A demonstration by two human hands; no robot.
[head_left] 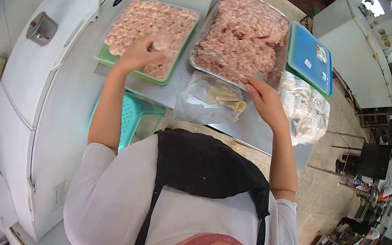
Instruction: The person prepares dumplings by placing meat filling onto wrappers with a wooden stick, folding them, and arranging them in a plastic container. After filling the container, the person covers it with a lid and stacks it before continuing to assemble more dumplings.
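My left hand [139,55] is over the near part of a clear-and-green tray [168,79], its thumb and fingers curled around a small meat-topped dumpling [159,45]. Rows of similar dumplings [145,17] fill most of that tray. My right hand [268,101] grips the handle of a thin spatula [235,73], whose blurred blade points left over the metal tray's near edge. Ground meat [250,25] is heaped in this metal tray [280,59]. Between my hands, pale yellow wrappers [227,98] lie on a plastic bag [193,103].
A blue-lidded container [310,58] stands right of the meat, with plastic-wrapped packs [303,105] nearer me. A turquoise basket [129,118] sits below the metal table's [254,133] left edge. White freezers [72,55] flank the left side. Another person [391,175] is far right.
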